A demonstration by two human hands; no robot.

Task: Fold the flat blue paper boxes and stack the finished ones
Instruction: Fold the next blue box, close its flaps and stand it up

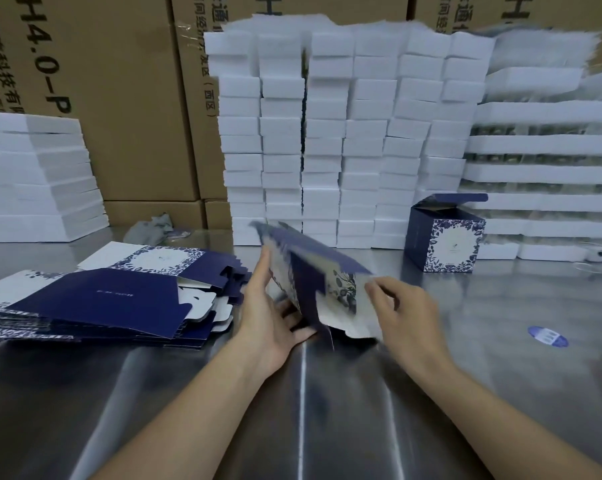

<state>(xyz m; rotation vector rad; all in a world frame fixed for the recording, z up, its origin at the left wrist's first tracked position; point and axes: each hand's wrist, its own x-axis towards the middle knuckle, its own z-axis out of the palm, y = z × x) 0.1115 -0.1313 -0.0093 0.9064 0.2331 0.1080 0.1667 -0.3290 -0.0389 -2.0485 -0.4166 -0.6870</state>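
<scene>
Two arms of one person, seen from above by the wearer's own head camera. The left hand (271, 327) and left forearm (195, 410) are bare, uncovered all the way down. The right hand (407, 317) and right forearm (500, 410) are bare likewise. Both forearms look slim and smooth.

Head-worn view, forward and down
</scene>
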